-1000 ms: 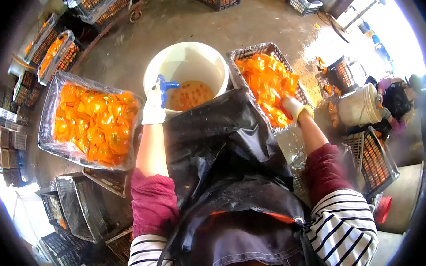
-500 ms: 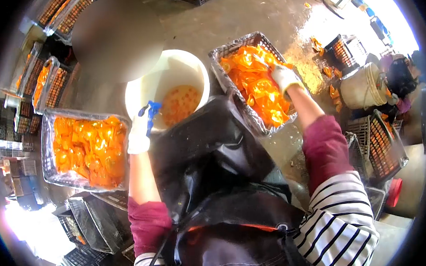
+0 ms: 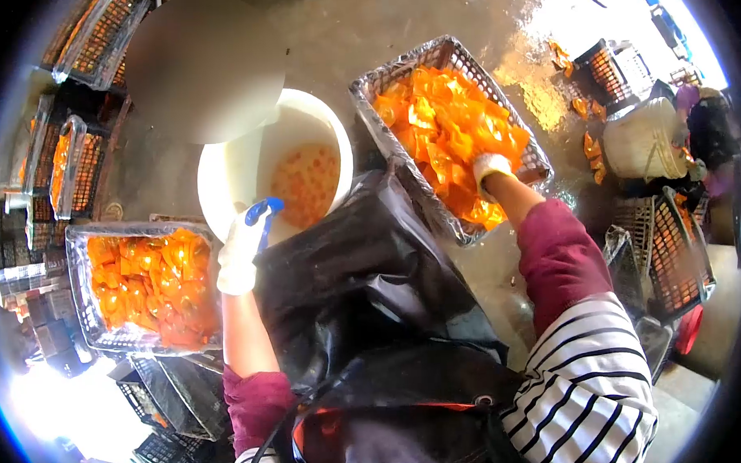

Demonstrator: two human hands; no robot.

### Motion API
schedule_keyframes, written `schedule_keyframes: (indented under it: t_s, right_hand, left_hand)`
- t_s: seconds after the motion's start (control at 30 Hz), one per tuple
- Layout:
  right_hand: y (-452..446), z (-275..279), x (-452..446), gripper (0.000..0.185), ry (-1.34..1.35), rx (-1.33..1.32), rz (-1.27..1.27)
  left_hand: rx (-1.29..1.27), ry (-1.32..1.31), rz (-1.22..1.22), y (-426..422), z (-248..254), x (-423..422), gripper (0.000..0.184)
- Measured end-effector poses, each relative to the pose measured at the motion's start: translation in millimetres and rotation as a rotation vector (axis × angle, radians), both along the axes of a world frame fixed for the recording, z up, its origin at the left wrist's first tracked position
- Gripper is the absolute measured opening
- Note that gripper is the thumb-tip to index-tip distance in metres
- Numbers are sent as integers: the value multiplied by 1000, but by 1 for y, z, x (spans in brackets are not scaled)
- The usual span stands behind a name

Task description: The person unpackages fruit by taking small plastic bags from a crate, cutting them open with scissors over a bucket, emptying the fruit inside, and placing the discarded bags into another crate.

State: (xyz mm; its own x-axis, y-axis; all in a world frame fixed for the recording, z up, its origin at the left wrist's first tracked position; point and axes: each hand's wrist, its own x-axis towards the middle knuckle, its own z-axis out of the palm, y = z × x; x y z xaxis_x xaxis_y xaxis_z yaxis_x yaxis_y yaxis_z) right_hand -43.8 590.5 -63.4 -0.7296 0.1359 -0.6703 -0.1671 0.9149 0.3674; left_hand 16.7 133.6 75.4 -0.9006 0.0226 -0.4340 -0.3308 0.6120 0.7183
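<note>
My left hand (image 3: 237, 256), in a white glove, is closed round a small blue object (image 3: 263, 207) by the near rim of a white tub (image 3: 345, 147); its exact kind is unclear. My right hand (image 3: 492, 172), also gloved, reaches into a plastic-lined black crate (image 3: 446, 48) full of glossy orange pieces that look like peels (image 3: 440, 119). Its fingers are sunk among the peels, so their grip is hidden. Inside the tub is cloudy liquid with round orange bits (image 3: 306, 181).
A second lined crate (image 3: 77, 282) of orange pieces (image 3: 152, 280) stands at the left. Black plastic (image 3: 340, 281) covers my lap. More crates (image 3: 669, 254) and a white bucket (image 3: 641, 140) are at the right. Scraps (image 3: 592, 154) lie on the wet floor. A blurred round patch hides the upper left.
My right hand has moved deeper and nearer in the crate, its fingers now hidden by peels. My left hand stays beside the tub with the blue object. The whole view has shifted slightly.
</note>
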Motion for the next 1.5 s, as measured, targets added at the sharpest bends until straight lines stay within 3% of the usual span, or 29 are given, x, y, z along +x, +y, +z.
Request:
schedule_keyframes:
  t_s: [0.07,0.1,0.13,0.17,0.2,0.27,0.3,0.33,0.4,0.47,0.5,0.57,0.67,0.73,0.8,0.87,0.9,0.93,0.97,1.0,1.1,1.13,1.23,1.27,1.33,1.4,1.43,1.47,1.5]
  right_hand:
    - [20,8,26,33,-51,20,39]
    - [31,10,35,31,-111,19,65]
    - [21,37,43,33,-124,-6,101]
    - [46,13,43,31,-48,-21,78]
    - [36,38,50,28,-12,-48,241]
    - [81,-17,34,24,71,-73,-128]
    - [99,-15,35,23,0,-137,-34]
    - [112,-10,34,23,133,-173,34]
    - [136,1,32,22,404,-232,176]
    - [186,-35,-16,30,361,-1094,-865]
    - [193,-22,-30,33,406,-1196,-890]
    - [196,12,-46,38,507,-1405,-956]
    - [83,102,-20,61,448,-1614,-1018]
    - [-1,152,9,66,396,-1552,-1011]
    - [-39,130,-21,56,130,-1750,-768]
    - [-142,177,27,50,205,-1691,-309]
    - [-174,185,39,51,49,-2081,-765]
    - [-207,182,10,52,71,-1719,-748]
    - [-220,126,-24,50,154,-1809,-358]
    - [-237,110,-35,50,-9,-1938,-332]
    - [-289,103,-12,36,208,-1657,-1]
    - [-300,96,-8,33,166,-1622,-82]
    - [-316,116,16,26,188,-1194,260]
    - [-319,118,19,25,178,-1193,320]
    - [-320,114,15,22,173,-1256,335]
    - [-322,120,16,20,211,-1240,334]
    - [-323,130,19,21,243,-1163,381]
    - [-321,136,20,22,273,-1144,406]
    - [-315,120,14,22,197,-1265,252]
  left_hand:
    - [110,-5,118,-1,-5,1,30]
    - [-40,105,45,-10,-32,-5,29]
    - [-82,-64,67,-2,-13,-4,32]
    - [-18,-40,112,2,-6,0,35]
    - [10,122,137,-11,-35,5,38]
    - [27,93,115,-14,-13,9,31]
    - [185,50,199,-16,-1,12,29]
    - [568,253,371,-27,-35,9,32]
    - [432,353,345,-41,-40,-5,30]
    - [339,518,332,-43,14,11,30]
    - [325,608,304,-37,55,26,31]
    - [256,751,260,-45,80,41,30]
    - [49,941,322,-73,94,37,31]
    - [-216,938,507,-108,80,46,42]
    - [-636,822,659,-156,52,55,56]
    - [-784,529,725,-201,36,77,63]
    - [-840,552,790,-223,19,88,68]
    - [-977,514,846,-244,-1,95,69]
    - [-974,420,855,-253,-4,106,69]
    - [-903,303,855,-261,-6,116,72]
    - [-753,157,792,-285,-27,128,75]
    - [-713,141,762,-290,-36,128,74]
    - [-651,140,744,-294,-46,119,74]
    - [-667,137,760,-292,-41,117,70]
    - [-430,159,911,-298,-26,116,63]
    - [226,438,1173,-312,-28,123,54]
    - [793,668,1268,-317,-31,129,48]
    - [1018,778,1227,-322,-32,135,48]
    - [1240,890,1171,-325,-27,143,48]
